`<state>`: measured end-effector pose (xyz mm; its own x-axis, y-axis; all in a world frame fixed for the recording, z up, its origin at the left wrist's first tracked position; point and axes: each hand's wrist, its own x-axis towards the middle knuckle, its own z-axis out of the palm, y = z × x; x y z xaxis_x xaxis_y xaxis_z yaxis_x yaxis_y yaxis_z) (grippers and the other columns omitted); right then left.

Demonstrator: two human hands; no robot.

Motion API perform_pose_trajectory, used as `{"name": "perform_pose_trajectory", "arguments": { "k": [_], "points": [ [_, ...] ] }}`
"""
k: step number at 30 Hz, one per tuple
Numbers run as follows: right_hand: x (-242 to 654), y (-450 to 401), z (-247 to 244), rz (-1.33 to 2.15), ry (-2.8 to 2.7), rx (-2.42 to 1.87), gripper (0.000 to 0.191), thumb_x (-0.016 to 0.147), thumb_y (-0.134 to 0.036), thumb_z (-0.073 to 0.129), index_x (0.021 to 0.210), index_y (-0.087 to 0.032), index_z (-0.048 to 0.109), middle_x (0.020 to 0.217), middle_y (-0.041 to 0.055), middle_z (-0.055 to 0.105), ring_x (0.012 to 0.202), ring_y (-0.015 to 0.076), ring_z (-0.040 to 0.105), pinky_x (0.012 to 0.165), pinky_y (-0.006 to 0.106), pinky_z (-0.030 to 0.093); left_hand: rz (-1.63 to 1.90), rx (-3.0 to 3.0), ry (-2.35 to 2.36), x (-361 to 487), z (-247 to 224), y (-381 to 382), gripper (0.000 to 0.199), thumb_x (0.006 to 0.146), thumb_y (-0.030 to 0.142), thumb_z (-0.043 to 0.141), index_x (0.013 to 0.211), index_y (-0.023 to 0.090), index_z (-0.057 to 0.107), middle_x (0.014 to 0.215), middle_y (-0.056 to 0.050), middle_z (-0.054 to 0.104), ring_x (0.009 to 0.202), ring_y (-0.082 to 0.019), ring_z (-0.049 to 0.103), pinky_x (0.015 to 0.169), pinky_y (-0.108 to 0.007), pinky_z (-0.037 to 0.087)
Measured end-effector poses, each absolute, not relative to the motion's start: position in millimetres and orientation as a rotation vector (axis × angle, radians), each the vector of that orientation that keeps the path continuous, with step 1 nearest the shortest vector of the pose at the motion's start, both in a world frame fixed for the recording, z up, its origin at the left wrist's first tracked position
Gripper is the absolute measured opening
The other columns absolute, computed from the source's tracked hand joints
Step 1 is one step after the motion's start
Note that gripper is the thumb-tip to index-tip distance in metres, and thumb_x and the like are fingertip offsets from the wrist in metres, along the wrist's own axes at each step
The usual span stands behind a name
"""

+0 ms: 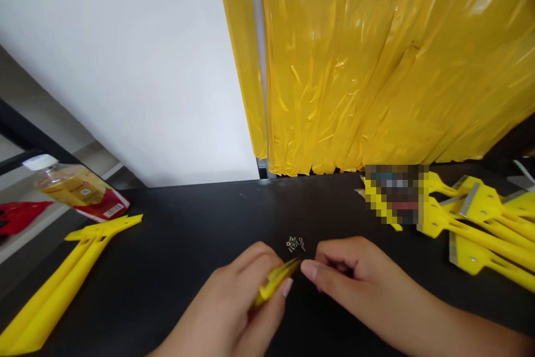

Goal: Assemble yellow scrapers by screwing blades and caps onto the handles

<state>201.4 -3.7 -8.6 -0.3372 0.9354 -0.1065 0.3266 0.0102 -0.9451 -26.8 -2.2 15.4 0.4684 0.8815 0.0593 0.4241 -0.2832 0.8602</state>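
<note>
Two bare hands work close together above a black table, near its front side. The left hand is closed around a yellow piece, with the thumb lying along its near side. The tip of this piece looks darker, it points up and to the right, and it is somewhat blurred. The right hand is just beside this tip, with the thumb and the forefinger brought together; whether a small part is pinched between them, I cannot tell, and also I cannot tell if they touch the piece.

Just beyond the hands, a small group of metal screws and nuts lies loose on the table. On the left side, two yellow handles lie next to each other, their wider ends away from the person. Behind these ends a bottle with a white cap is tilted to the left, and a red item is at the edge of the view. On the right side, several yellow scrapers with metal blades lie in a pile, one over another. Next to them, one patch is hidden by pixels. At the back hang yellow plastic strips, beside a white panel.
</note>
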Motion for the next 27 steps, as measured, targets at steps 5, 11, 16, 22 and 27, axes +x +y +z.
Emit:
{"name": "perform_pose_trajectory", "arguments": {
  "k": [5, 11, 16, 22, 27],
  "points": [
    [194.0, -14.4, -7.6, 1.994, -1.358, -1.124, 0.042, 0.092, -0.06, 0.069, 0.079, -0.019, 0.068, 0.062, -0.005, 0.056, 0.043, 0.0062, 0.028, 0.042, 0.024, 0.02, 0.697, 2.361, 1.011, -27.5, 7.4, -16.8, 0.024, 0.086, 0.011, 0.066, 0.099, 0.029, 0.075, 0.097, -0.008, 0.074, 0.081, -0.025, 0.071, 0.07, -0.028, 0.061],
    [187.5, -7.4, -7.5, 1.974, -1.221, -1.1, 0.018, 0.08, -0.033, 0.084, 0.088, -0.02, 0.075, 0.066, -0.0074, 0.056, 0.049, 0.0052, 0.035, 0.048, 0.018, 0.031, 0.723, 2.24, 1.052, -23.7, 13.5, -13.4, 0.037, 0.08, 0.007, 0.067, 0.111, 0.029, 0.069, 0.124, -0.008, 0.066, 0.106, -0.028, 0.07, 0.092, -0.035, 0.061],
    [192.7, 1.8, -16.4, 1.812, -1.376, -0.979, 0.019, 0.085, -0.038, 0.08, 0.09, -0.02, 0.079, 0.082, -0.0001, 0.069, 0.076, 0.0155, 0.058, 0.074, 0.027, 0.046, 0.819, 1.621, 1.115, -24.5, 3.2, -7.0, 0.036, 0.088, 0.024, 0.072, 0.117, 0.03, 0.051, 0.108, -0.003, 0.063, 0.077, -0.017, 0.068, 0.061, -0.027, 0.062],
    [194.3, 2.3, -20.0, 1.738, -1.518, -1.002, 0.023, 0.096, -0.04, 0.069, 0.09, -0.018, 0.076, 0.079, -0.0006, 0.066, 0.076, 0.0159, 0.057, 0.074, 0.027, 0.045, 0.643, 1.018, 0.904, -16.0, -26.2, 3.6, 0.035, 0.095, 0.044, 0.066, 0.12, 0.023, 0.053, 0.085, -0.003, 0.068, 0.059, -0.015, 0.066, 0.038, -0.016, 0.05],
    [193.5, 1.8, -25.5, 1.486, -1.654, -1.247, 0.023, 0.093, -0.034, 0.072, 0.079, -0.019, 0.061, 0.071, -0.005, 0.052, 0.066, 0.0123, 0.044, 0.06, 0.024, 0.036, 0.613, 0.986, 0.894, -11.8, -27.2, 3.6, 0.03, 0.094, 0.043, 0.071, 0.11, 0.018, 0.065, 0.081, -0.003, 0.068, 0.051, -0.009, 0.061, 0.036, -0.012, 0.045]
  ]
}}
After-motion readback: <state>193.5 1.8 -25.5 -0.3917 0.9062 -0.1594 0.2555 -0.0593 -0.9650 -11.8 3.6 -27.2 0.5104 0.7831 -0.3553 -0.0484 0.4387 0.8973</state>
